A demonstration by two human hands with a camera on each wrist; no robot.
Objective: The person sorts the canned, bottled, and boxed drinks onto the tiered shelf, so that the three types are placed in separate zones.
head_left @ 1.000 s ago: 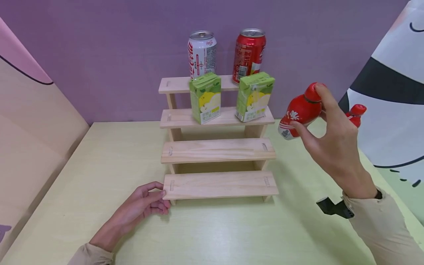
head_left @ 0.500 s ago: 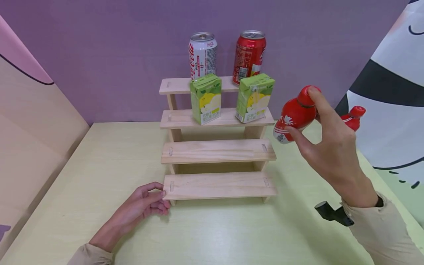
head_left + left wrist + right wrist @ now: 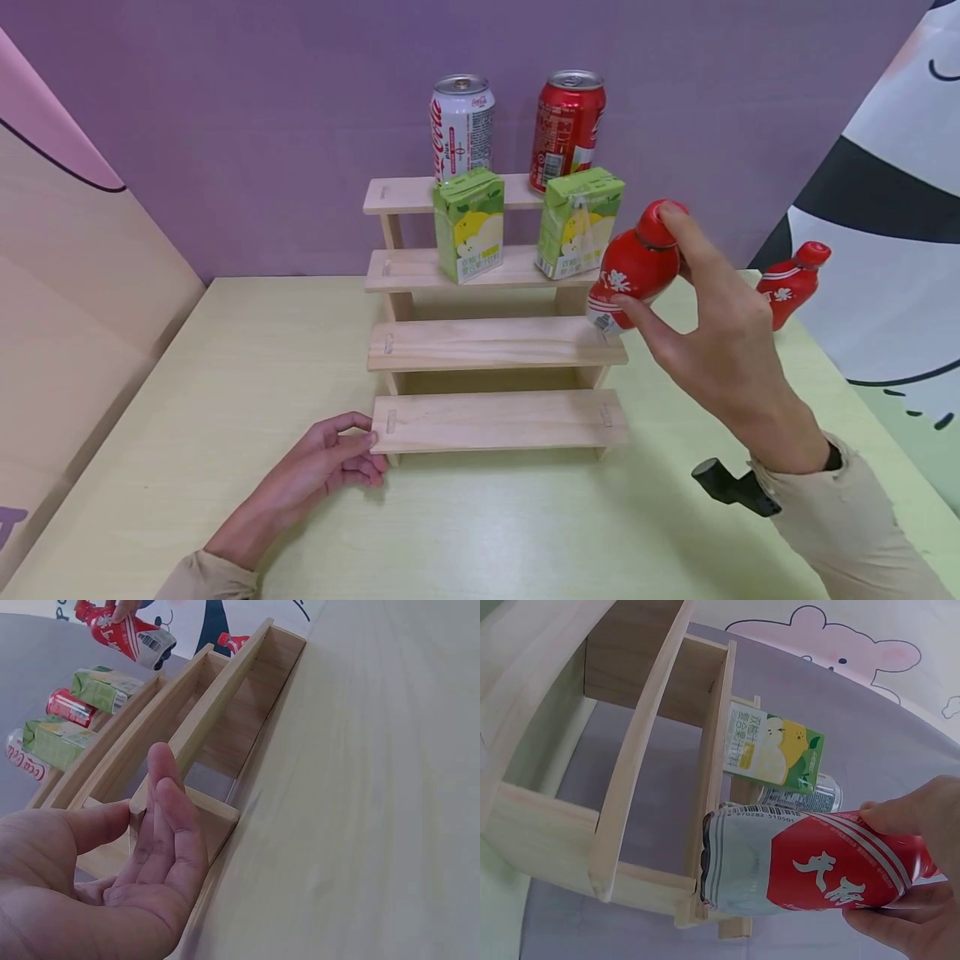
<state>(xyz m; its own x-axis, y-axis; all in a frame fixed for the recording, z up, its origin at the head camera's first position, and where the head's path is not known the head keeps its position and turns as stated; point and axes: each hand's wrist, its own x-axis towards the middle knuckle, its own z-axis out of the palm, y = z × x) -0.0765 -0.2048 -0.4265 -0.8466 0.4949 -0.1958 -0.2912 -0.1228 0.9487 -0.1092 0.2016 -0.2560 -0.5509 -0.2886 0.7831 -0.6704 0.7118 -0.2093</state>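
Observation:
A wooden step shelf (image 3: 495, 421) with stacked tiers stands on the table. At the left end of its lowest board, my left hand (image 3: 330, 458) pinches the board's edge between thumb and fingers, as the left wrist view shows too. My right hand (image 3: 720, 333) grips a red plastic bottle (image 3: 636, 267) with a red cap. The bottle is tilted, held in the air at the shelf's right side near the second-lowest tier. Its red and white label with a barcode shows in the right wrist view, where the bottle's body (image 3: 742, 862) overlaps the shelf.
Two green juice boxes, a left one (image 3: 470, 225) and a right one (image 3: 581, 225), stand on the second-highest tier. Behind them on the top tier are a white cola can (image 3: 461, 125) and a red can (image 3: 567, 125). Another red bottle (image 3: 791, 283) stands to the right. A purple wall backs the table.
My right hand has moved left and slightly down with the red bottle, toward the shelf. More of the other red bottle now shows behind it. The left hand has stayed in place.

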